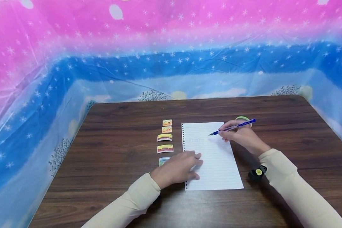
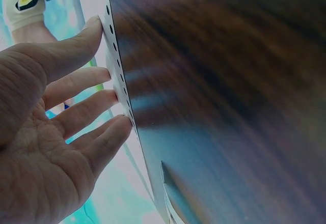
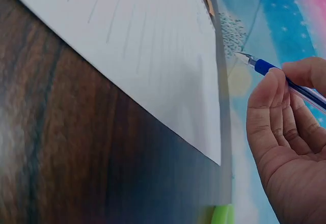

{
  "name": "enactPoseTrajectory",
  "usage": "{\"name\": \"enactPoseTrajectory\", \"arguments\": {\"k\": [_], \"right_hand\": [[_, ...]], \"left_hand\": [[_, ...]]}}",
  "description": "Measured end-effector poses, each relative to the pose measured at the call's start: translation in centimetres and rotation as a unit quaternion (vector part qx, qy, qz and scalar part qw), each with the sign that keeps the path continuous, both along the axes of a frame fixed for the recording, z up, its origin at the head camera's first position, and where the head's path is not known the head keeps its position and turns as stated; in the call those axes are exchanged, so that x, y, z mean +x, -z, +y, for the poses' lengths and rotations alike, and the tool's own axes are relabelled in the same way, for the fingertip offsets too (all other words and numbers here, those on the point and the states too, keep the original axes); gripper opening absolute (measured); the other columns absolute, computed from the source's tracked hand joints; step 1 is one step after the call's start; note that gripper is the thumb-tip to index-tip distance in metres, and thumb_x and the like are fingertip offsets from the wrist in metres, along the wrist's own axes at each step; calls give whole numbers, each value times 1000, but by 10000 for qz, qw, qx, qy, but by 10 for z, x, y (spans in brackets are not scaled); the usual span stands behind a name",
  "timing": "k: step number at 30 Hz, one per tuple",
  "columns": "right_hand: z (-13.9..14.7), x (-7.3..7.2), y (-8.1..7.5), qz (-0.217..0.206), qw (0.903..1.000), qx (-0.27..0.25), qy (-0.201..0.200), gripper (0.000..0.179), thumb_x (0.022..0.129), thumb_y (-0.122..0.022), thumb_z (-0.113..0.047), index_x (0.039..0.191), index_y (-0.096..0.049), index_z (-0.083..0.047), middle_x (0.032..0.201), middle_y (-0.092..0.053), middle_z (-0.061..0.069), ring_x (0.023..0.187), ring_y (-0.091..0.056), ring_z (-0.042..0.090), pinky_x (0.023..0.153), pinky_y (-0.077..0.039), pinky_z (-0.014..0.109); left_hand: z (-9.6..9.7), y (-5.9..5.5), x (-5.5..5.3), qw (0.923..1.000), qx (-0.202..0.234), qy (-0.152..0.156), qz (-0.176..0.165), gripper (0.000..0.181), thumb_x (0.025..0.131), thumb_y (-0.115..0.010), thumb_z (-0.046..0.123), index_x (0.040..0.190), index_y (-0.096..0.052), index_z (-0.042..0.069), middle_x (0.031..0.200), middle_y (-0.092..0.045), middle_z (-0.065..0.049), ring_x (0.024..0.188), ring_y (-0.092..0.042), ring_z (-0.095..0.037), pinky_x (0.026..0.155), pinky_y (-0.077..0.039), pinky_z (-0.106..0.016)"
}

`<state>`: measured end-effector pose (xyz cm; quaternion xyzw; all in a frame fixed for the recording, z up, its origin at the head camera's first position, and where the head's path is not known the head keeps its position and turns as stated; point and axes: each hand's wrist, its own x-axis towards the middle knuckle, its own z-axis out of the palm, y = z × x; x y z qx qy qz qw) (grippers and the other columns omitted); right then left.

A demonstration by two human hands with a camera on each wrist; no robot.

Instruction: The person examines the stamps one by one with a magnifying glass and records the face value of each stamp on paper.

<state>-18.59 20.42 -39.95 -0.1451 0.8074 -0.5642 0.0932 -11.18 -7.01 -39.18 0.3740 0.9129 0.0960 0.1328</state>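
A sheet of lined, hole-punched paper [image 1: 213, 164] lies on the table, with faint writing near its upper left. My right hand [image 1: 240, 134] pinches a blue pen [image 1: 233, 127] between thumb and fingers, its tip over the upper part of the sheet. In the right wrist view the pen [image 3: 267, 67] shows a metal tip pointing away from the hand [image 3: 290, 127]. My left hand [image 1: 179, 167] rests on the sheet's left edge, fingers spread. The left wrist view shows the fingertips of that hand [image 2: 56, 117] at the punched edge of the paper [image 2: 114, 46].
Several small printed picture cards [image 1: 165, 148] form a column left of the paper; the lowest is partly behind the left hand. A green ring-shaped object [image 1: 243, 118] sits behind the right hand. The dark wooden table [image 1: 117, 142] is bounded by a patterned cloth [image 1: 159, 63].
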Motion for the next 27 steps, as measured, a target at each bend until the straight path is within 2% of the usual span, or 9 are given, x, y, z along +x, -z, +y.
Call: {"name": "enactPoseTrajectory", "arguments": {"k": [5,12,23,27], "right_hand": [[-11,-4,5,-185,9998,-19,-65,26,95,-73,-19,108,-66,3,98,-69,29,85,-71,35,76,-61,38],[-22,-3,11,-368,9969,683,155,35,92,-75,-37,109,-68,-7,94,-73,12,86,-69,26,78,-53,37],[-27,-3,20,-330,9977,560,204,32,94,-74,-33,109,-69,-5,91,-73,11,86,-69,24,77,-52,32],[-28,-2,20,-276,9971,674,243,30,95,-73,-33,108,-69,-7,91,-72,9,86,-68,23,76,-50,33]], "left_hand": [[-1,0,0,10000,1,39,49,49,91,-77,33,135,-67,13,148,-54,-6,139,-48,-23,113,-40,-37],[-1,1,0,9999,8,86,117,49,92,-77,33,135,-67,13,148,-54,-6,139,-48,-24,113,-40,-37],[0,1,0,9999,-3,82,102,49,93,-76,34,136,-66,12,149,-53,-7,140,-46,-24,114,-39,-37],[-1,1,0,9999,5,98,128,49,92,-76,34,136,-66,12,149,-54,-7,140,-47,-23,114,-39,-36]]}}
